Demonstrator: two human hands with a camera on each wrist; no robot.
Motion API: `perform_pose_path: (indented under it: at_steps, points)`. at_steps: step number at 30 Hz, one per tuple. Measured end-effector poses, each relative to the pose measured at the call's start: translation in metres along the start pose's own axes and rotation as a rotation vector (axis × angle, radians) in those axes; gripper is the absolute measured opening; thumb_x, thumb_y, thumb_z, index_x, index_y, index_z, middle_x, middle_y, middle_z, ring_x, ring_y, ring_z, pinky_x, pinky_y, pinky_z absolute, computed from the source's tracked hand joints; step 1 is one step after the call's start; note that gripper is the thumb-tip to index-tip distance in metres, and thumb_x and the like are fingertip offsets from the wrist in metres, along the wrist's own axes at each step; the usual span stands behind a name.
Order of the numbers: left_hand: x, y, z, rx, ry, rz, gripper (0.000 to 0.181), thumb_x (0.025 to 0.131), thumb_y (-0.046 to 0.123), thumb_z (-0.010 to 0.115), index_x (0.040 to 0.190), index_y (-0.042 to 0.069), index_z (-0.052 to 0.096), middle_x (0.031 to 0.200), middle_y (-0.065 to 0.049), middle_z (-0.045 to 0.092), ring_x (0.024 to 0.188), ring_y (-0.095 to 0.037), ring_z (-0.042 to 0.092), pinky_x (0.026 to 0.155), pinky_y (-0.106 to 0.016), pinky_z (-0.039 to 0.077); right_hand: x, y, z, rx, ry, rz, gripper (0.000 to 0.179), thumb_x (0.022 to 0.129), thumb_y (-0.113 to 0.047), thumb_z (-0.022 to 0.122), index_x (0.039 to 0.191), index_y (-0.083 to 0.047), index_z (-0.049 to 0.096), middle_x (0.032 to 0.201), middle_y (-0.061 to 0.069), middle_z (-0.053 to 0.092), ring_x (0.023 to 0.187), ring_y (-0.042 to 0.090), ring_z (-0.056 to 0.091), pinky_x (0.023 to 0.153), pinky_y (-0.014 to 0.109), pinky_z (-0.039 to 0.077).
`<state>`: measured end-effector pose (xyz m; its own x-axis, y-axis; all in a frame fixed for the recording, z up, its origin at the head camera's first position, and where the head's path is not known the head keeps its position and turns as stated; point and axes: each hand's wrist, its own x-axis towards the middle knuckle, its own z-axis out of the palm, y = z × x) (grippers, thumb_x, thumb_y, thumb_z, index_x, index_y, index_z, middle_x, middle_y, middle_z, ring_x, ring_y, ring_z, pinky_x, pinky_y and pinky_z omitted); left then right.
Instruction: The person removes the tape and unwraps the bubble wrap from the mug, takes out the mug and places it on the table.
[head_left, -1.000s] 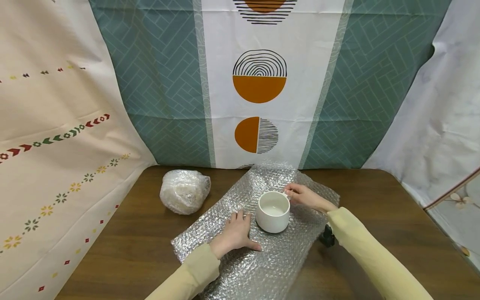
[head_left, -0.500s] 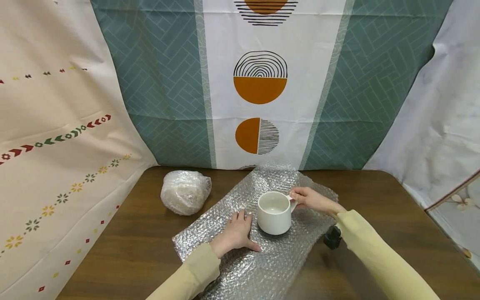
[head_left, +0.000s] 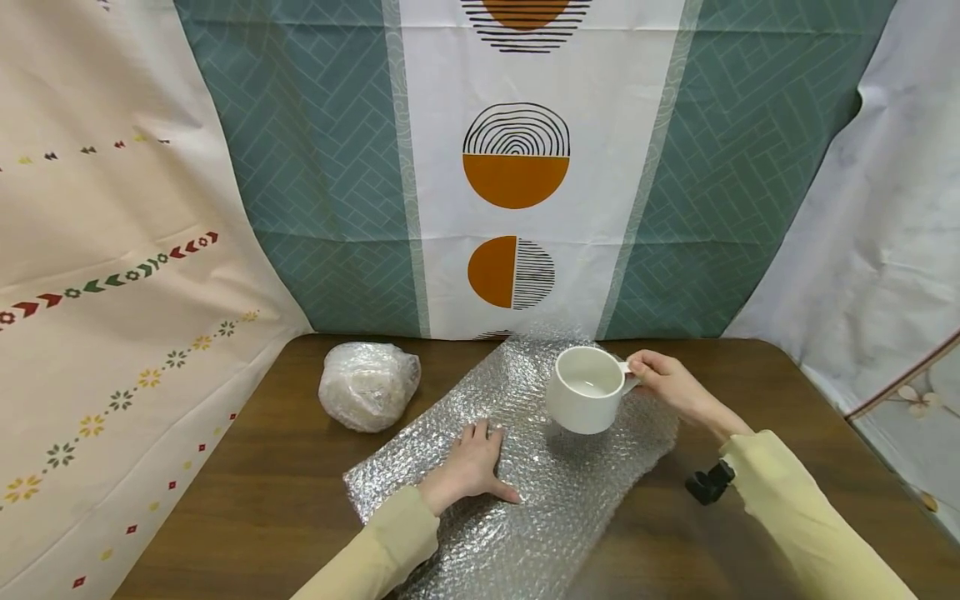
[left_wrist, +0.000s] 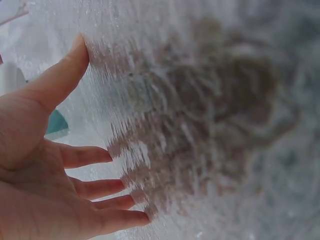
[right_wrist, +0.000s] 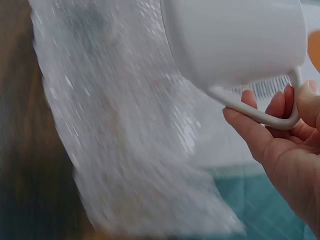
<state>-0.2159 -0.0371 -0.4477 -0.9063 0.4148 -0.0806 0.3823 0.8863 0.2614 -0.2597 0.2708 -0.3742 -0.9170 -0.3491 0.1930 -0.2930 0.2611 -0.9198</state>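
Observation:
A white mug (head_left: 583,400) hangs over the right part of the bubble wrap (head_left: 525,500), its opening facing up and empty inside. My right hand (head_left: 667,383) grips it by the handle (right_wrist: 260,116), fingers passing through the loop in the right wrist view. With fingers spread, my left hand (head_left: 472,471) rests on the bubble wrap left of the mug. The left wrist view shows that hand's fingertips (left_wrist: 142,217) touching the shiny sheet.
A bundle (head_left: 370,386) wrapped in clear plastic sits at the back left of the brown wooden table (head_left: 247,492). Patterned cloths (head_left: 345,167) hang behind the table and along both sides. A black wrist camera (head_left: 708,483) is on the right forearm.
The right hand has lifted the mug off the bubble wrap and carried it to the right and away from me. The left hand has stayed in place.

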Motion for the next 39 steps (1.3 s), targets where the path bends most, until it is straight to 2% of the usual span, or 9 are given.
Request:
perform_pose_path:
  at_steps: [5, 13, 17, 21, 24, 28, 31, 35, 39]
  points:
    - [0.0, 0.001, 0.0, 0.011, -0.006, -0.003, 0.107, 0.051, 0.061, 0.076, 0.133, 0.003, 0.04, 0.131, -0.021, 0.031, 0.118, -0.04, 0.031, 0.091, -0.053, 0.033, -0.013, 0.0, -0.033, -0.022, 0.117, -0.004, 0.034, 0.098, -0.013, 0.039, 0.103, 0.02, 0.043, 0.092, 0.007, 0.053, 0.084, 0.007, 0.055, 0.077, 0.035, 0.048]
    - [0.001, 0.002, -0.001, 0.02, -0.023, -0.008, 0.106, 0.052, 0.061, 0.076, 0.134, 0.004, 0.039, 0.131, -0.02, 0.031, 0.119, -0.039, 0.03, 0.091, -0.052, 0.033, -0.034, 0.008, -0.082, -0.114, 0.316, -0.004, 0.03, 0.097, -0.014, 0.042, 0.098, 0.016, 0.047, 0.083, -0.005, 0.058, 0.079, 0.001, 0.055, 0.065, 0.018, 0.048]
    - [0.002, 0.002, -0.002, 0.024, -0.024, -0.007, 0.106, 0.052, 0.061, 0.075, 0.134, 0.004, 0.04, 0.131, -0.02, 0.03, 0.119, -0.039, 0.03, 0.09, -0.053, 0.033, -0.041, 0.016, -0.098, -0.22, 0.393, 0.03, 0.034, 0.097, -0.015, 0.041, 0.1, 0.018, 0.046, 0.08, -0.014, 0.057, 0.077, -0.005, 0.052, 0.062, 0.013, 0.046]
    - [0.002, 0.002, -0.002, 0.016, -0.025, -0.005, 0.105, 0.052, 0.061, 0.075, 0.134, 0.005, 0.04, 0.131, -0.02, 0.03, 0.119, -0.039, 0.03, 0.09, -0.054, 0.033, -0.048, 0.026, -0.107, -0.26, 0.459, 0.069, 0.038, 0.098, -0.016, 0.04, 0.104, 0.021, 0.044, 0.079, -0.018, 0.055, 0.074, -0.007, 0.05, 0.06, 0.012, 0.045]
    - [0.001, 0.002, -0.002, 0.002, -0.031, -0.009, 0.105, 0.052, 0.06, 0.075, 0.134, 0.004, 0.039, 0.133, -0.02, 0.029, 0.12, -0.04, 0.028, 0.091, -0.054, 0.031, -0.051, 0.036, -0.112, -0.297, 0.497, 0.102, 0.04, 0.098, -0.017, 0.04, 0.106, 0.022, 0.045, 0.079, -0.015, 0.055, 0.072, -0.008, 0.05, 0.06, 0.012, 0.045]
    - [-0.001, 0.0, -0.002, -0.017, -0.039, -0.014, 0.105, 0.054, 0.058, 0.076, 0.134, 0.004, 0.038, 0.135, -0.022, 0.027, 0.121, -0.041, 0.026, 0.092, -0.055, 0.03, -0.055, 0.051, -0.114, -0.386, 0.531, 0.156, 0.043, 0.098, -0.018, 0.038, 0.106, 0.023, 0.047, 0.086, 0.015, 0.06, 0.068, -0.006, 0.049, 0.058, 0.014, 0.046]
    - [-0.001, 0.0, -0.002, -0.021, -0.041, -0.009, 0.104, 0.054, 0.058, 0.076, 0.135, 0.004, 0.037, 0.136, -0.022, 0.026, 0.122, -0.041, 0.026, 0.093, -0.056, 0.029, -0.06, 0.061, -0.115, -0.376, 0.557, 0.197, 0.045, 0.098, -0.019, 0.037, 0.108, 0.024, 0.045, 0.087, 0.02, 0.057, 0.067, -0.006, 0.049, 0.057, 0.014, 0.046]
    - [0.001, 0.002, -0.001, -0.009, -0.037, -0.003, 0.104, 0.053, 0.058, 0.076, 0.134, 0.004, 0.038, 0.135, -0.022, 0.027, 0.122, -0.04, 0.027, 0.093, -0.055, 0.029, -0.067, 0.071, -0.115, -0.26, 0.607, 0.203, 0.044, 0.097, -0.018, 0.04, 0.108, 0.024, 0.042, 0.076, -0.011, 0.055, 0.068, -0.007, 0.049, 0.059, 0.011, 0.045]
    - [0.002, 0.002, 0.0, 0.009, -0.032, -0.004, 0.104, 0.053, 0.058, 0.076, 0.134, 0.004, 0.038, 0.132, -0.02, 0.029, 0.121, -0.039, 0.028, 0.093, -0.054, 0.029, -0.068, 0.078, -0.114, -0.18, 0.646, 0.177, 0.036, 0.096, -0.013, 0.042, 0.102, 0.023, 0.045, 0.072, -0.02, 0.053, 0.067, -0.007, 0.051, 0.061, 0.011, 0.045]
